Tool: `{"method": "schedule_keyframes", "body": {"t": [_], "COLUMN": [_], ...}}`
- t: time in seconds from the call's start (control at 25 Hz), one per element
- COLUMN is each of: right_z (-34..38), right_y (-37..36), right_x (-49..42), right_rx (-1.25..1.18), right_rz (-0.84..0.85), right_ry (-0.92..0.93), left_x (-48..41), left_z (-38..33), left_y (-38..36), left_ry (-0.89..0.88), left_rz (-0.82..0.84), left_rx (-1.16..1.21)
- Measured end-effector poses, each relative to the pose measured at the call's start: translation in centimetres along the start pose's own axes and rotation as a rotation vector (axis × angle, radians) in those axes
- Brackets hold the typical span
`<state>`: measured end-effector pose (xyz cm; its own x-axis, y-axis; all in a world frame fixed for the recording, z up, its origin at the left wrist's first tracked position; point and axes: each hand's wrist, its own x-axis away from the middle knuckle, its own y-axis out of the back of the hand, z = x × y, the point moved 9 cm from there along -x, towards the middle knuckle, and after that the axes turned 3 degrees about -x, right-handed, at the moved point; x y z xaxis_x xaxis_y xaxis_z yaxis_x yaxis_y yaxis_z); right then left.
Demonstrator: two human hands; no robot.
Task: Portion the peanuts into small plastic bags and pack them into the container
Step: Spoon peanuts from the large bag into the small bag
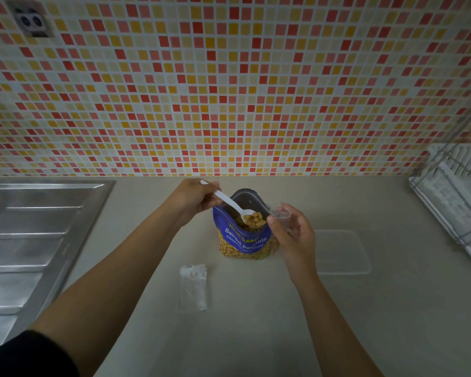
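Note:
A blue bag of salted peanuts (pixel 245 240) stands open in the middle of the counter. My left hand (pixel 195 198) grips a white plastic spoon (pixel 230 204) whose bowl holds a few peanuts just above the bag's mouth. My right hand (pixel 292 234) pinches a small clear plastic bag (pixel 280 213) by its rim, right beside the spoon's tip. A flat stack of clear small bags (pixel 193 288) lies on the counter nearer to me. A clear rectangular container (pixel 343 251) sits to the right of my right hand.
A steel sink with its draining board (pixel 38 227) fills the left side. A wire dish rack on a white mat (pixel 454 197) stands at the right edge. The mosaic-tiled wall (pixel 229 91) rises behind the beige counter (pixel 256 322).

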<state>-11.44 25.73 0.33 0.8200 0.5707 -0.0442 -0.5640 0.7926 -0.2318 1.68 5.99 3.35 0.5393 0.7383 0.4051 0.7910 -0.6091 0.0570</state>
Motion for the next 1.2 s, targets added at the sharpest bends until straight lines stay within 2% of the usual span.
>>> {"method": "schedule_keyframes", "body": {"t": [0.24,0.56,0.72,0.84,1.0,1.08,1.2], "right_z": [0.8,2.7,3.2,3.4,3.4,3.3,3.3], "right_y": [0.3,-1.0,-1.8,-2.2,-2.3,-2.2,-2.1], "right_x": [0.5,0.7,0.7,0.6,0.6,0.6,0.7], "right_rx": [0.196,0.526,0.61,0.629,0.596,0.555,0.52], "right_rz": [-0.073,-0.055,-0.048,-0.054,-0.054,-0.073,-0.095], "right_ry": [0.072,0.226,0.25,0.251,0.231,0.208,0.207], "left_x": [-0.4,-0.5,0.1,0.6,1.8,3.4,7.2], "left_z": [1.0,0.5,-2.0,-4.1,-6.9,-8.7,-11.1], "left_y": [1.5,2.3,2.6,1.6,-1.2,-3.6,-7.8], "left_ry": [0.048,0.059,0.024,-0.033,-0.172,-0.327,-0.655], "left_rz": [-0.113,-0.115,-0.135,-0.081,-0.052,-0.009,0.059], "left_rx": [0.087,0.128,0.135,0.092,-0.154,-0.381,-0.826]}}
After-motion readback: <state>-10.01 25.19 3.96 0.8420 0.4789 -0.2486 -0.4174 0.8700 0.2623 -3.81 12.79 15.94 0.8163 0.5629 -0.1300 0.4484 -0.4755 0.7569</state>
